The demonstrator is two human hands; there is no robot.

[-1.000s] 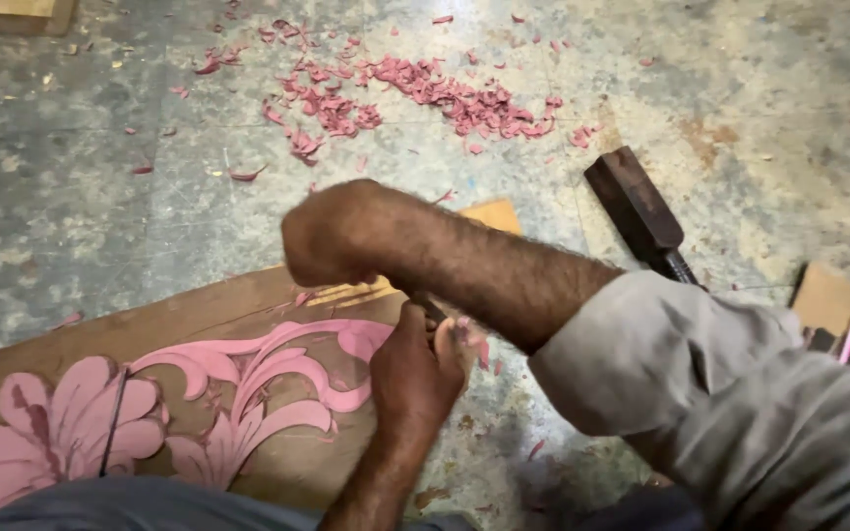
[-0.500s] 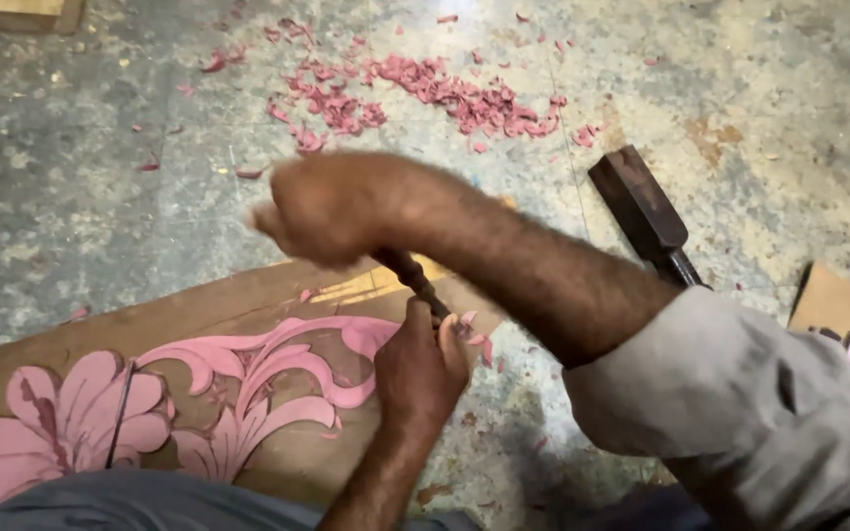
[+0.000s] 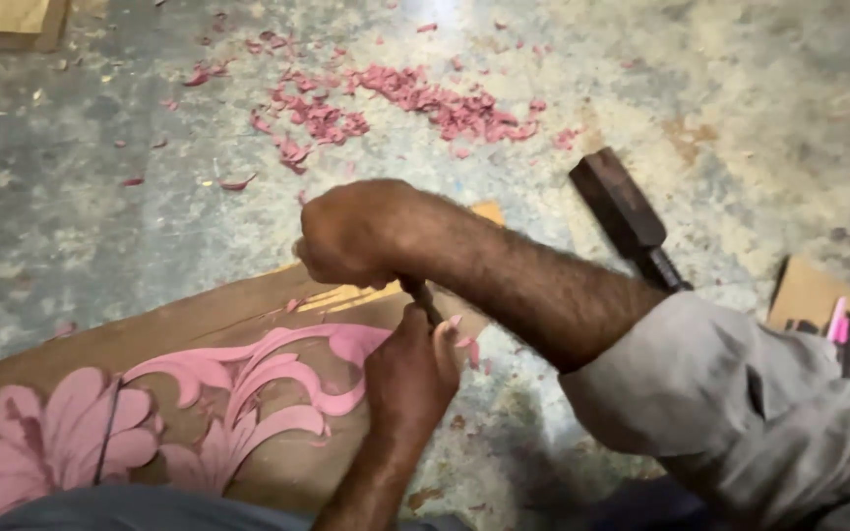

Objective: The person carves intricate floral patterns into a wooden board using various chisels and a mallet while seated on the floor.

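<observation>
Chisel (image 3: 423, 297) gripped by both hands — mallet (image 3: 628, 218) beside.

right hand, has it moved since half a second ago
Yes. The right hand has dropped lower, toward the wood panel and away from the pink shavings on the floor; it stands just above the left hand.

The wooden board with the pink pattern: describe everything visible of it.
The wooden board lies flat on the grey floor, running from the lower left edge up to a corner hidden behind the right hand. Its brown surface bears a pink flower and curling leaf pattern, partly cut in relief, with fresh pale cuts near the top edge. The left hand rests on its right end, holding a thin tool. A dark line crosses the flower. Its lower edge is hidden.
</observation>
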